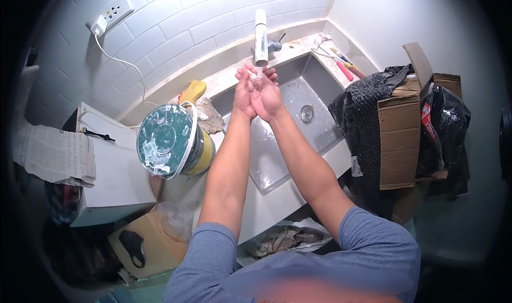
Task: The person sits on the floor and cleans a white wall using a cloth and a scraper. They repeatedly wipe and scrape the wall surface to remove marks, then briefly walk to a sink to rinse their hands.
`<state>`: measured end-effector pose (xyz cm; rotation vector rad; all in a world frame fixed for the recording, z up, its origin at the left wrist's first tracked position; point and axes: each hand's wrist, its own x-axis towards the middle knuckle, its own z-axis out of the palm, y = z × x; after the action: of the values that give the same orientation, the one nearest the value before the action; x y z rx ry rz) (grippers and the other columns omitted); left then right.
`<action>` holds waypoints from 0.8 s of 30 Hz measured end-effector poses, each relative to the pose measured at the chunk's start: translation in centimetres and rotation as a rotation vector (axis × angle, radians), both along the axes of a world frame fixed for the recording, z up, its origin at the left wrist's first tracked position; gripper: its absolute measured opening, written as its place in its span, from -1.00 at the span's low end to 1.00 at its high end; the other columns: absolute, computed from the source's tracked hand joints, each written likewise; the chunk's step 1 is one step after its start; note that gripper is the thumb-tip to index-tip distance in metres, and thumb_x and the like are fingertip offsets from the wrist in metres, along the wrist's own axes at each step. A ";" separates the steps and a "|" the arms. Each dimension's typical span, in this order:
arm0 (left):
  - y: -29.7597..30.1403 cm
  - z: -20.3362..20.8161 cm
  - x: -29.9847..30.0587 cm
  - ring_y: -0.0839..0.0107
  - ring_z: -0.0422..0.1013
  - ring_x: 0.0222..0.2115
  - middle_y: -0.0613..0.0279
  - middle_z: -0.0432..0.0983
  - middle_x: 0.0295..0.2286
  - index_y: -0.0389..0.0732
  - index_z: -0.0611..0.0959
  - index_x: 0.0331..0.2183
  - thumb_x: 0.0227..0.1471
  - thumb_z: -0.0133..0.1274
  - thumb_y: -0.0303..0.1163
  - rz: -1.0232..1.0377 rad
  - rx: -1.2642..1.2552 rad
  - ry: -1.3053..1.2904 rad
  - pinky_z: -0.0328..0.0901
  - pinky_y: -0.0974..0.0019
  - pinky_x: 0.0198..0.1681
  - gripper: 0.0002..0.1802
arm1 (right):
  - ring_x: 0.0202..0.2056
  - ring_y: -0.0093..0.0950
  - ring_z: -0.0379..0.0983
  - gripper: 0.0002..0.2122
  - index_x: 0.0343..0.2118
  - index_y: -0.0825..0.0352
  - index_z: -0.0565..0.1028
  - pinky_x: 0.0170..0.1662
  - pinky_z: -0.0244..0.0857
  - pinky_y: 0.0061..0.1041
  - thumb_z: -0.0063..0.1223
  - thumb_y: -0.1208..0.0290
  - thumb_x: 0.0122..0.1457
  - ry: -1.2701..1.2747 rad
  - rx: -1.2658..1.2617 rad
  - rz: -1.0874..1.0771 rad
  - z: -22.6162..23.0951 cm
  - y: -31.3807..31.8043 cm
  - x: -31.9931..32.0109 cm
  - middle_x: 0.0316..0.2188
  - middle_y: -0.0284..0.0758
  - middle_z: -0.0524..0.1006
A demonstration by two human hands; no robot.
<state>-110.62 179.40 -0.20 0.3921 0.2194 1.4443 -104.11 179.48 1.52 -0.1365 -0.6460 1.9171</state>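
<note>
Water runs from the white faucet [261,42] into my two hands, cupped side by side with palms up under the spout. My left hand [244,96] has its fingers loosely curled upward and holds no solid thing. Against it lies my right hand [268,96], its fingers also bent up and apart, with water on the palm. Both are above the far part of a grey metal sink [277,164], whose round drain [306,114] shows right of my right forearm. A metal valve [274,46] is fixed beside the faucet.
Left of the sink stands a paint-stained bucket with a green lid [165,137], near a yellow tool [193,92] and a rag [209,116]. Tools with a red handle [344,71] lie at the far right corner. An open cardboard box [397,143] and black wrap crowd the right.
</note>
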 end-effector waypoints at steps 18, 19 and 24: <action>2.1 -7.3 -2.0 0.33 0.51 -0.18 0.08 0.54 -0.15 -0.25 0.48 0.06 0.33 -0.06 0.12 0.218 -0.259 -0.042 0.44 0.34 -0.11 -0.39 | 0.42 -0.06 0.01 -0.47 0.41 0.30 0.15 0.43 -0.09 0.00 -0.23 0.19 0.46 -1.536 1.061 -0.253 -0.1 -5.9 3.7 0.41 -0.03 0.14; 0.7 -3.5 -0.7 0.33 0.50 -0.12 0.06 0.52 -0.09 -0.25 0.48 0.08 0.32 -0.05 0.11 0.244 -0.245 -0.028 0.42 0.34 -0.06 -0.38 | 0.45 -0.07 -0.05 -0.46 0.42 0.29 0.13 0.44 -0.13 0.04 -0.25 0.17 0.47 -1.691 1.046 -0.189 0.4 -5.7 4.6 0.44 -0.04 0.07; -2.6 0.9 2.5 -0.02 0.25 0.26 -0.19 0.43 0.14 -0.24 0.38 0.29 0.34 -0.14 -0.25 0.354 -0.105 0.937 0.03 -0.08 0.37 -0.43 | 0.47 -0.06 -0.07 -0.38 0.41 0.24 0.17 0.39 -0.19 0.30 -0.09 0.12 0.33 -2.084 1.373 -0.485 -4.0 1.8 4.7 0.47 -0.10 0.04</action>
<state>-108.16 176.79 0.71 0.9628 1.1579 1.4878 -99.44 181.29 -2.47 -1.2328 -2.6231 -0.1275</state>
